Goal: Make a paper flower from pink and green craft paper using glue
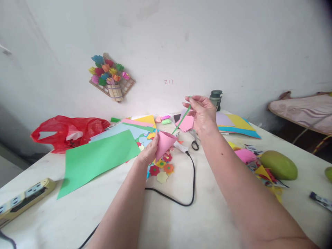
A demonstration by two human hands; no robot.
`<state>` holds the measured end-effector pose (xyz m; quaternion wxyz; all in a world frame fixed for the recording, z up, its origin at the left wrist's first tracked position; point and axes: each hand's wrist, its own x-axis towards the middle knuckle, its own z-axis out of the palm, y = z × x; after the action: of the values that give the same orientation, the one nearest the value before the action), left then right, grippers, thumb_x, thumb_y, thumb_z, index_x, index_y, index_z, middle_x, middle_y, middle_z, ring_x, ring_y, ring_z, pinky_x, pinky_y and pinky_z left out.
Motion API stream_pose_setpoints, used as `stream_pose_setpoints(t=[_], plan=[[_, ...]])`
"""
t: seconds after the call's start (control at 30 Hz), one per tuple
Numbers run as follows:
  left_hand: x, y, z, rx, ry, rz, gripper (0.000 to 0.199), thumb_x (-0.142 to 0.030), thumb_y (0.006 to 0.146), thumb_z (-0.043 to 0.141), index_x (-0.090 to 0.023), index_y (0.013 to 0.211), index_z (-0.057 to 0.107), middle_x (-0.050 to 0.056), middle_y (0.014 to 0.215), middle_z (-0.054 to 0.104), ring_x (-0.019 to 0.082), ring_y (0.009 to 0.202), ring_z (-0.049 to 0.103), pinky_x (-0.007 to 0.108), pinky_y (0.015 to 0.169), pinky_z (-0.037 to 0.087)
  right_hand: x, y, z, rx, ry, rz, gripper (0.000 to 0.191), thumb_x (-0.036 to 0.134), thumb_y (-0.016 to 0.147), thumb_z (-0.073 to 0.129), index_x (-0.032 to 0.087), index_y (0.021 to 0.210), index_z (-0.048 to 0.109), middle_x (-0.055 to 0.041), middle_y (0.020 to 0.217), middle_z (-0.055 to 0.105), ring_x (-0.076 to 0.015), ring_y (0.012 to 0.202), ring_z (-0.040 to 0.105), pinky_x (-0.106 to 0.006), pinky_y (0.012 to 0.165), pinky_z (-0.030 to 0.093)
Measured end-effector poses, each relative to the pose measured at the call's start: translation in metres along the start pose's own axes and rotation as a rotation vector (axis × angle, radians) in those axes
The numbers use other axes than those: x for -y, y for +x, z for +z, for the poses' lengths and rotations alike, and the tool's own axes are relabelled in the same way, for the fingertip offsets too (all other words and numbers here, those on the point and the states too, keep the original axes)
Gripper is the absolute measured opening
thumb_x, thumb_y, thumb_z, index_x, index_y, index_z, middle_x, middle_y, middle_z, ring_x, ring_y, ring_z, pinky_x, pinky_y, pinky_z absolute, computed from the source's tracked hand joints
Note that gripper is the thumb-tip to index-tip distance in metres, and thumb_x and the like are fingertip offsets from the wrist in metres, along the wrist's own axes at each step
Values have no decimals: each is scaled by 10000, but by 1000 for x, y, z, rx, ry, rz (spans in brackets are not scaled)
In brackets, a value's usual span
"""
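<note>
Evidently, the pink cone (165, 143) was formed, clamped by the left hand (150, 150); above it, the right hand (203, 111) pinched the green strip (183, 117), upper end unattached.

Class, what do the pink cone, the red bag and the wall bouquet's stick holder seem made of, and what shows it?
Pink cone: probably matte paper or thin card; plain surface, thin rim.
Red bag: likely thin, slightly glossy plastic; it crumples and catches light.
Stick holder: perhaps dull bamboo or wood; straw-coloured sticks.
</note>
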<state>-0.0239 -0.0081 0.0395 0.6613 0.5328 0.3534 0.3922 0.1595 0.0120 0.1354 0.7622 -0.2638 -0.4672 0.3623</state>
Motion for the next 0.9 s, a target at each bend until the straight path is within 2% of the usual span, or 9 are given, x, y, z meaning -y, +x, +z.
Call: stream_pose_setpoints(t=[0.37, 0.53, 0.9], plan=[[-2, 0, 3, -53, 11, -10, 745, -693, 770, 206, -85, 776, 635, 102, 652, 613, 130, 484, 530, 256, 457, 455, -4, -4, 6, 5, 52, 42, 270, 311, 630, 681, 189, 828, 545, -31, 877, 672, -154, 737, 655, -144, 369, 403], [-4, -2, 5, -64, -11, -8, 725, -687, 770, 226, -91, 843, 631, 97, 661, 613, 131, 485, 534, 266, 473, 477, -2, -8, 13, 37, 43, 47, 258, 324, 645, 666, 195, 834, 548, -28, 886, 675, -150, 748, 652, -147, 377, 393], [-4, -1, 7, 14, -51, 30, 720, -704, 746, 272, -85, 800, 637, 139, 691, 616, 163, 516, 565, 271, 465, 470, -16, -22, 23, 77, 6, 129, 212, 282, 643, 656, 183, 789, 538, -32, 862, 680, -136, 692, 641, -182, 442, 394]])
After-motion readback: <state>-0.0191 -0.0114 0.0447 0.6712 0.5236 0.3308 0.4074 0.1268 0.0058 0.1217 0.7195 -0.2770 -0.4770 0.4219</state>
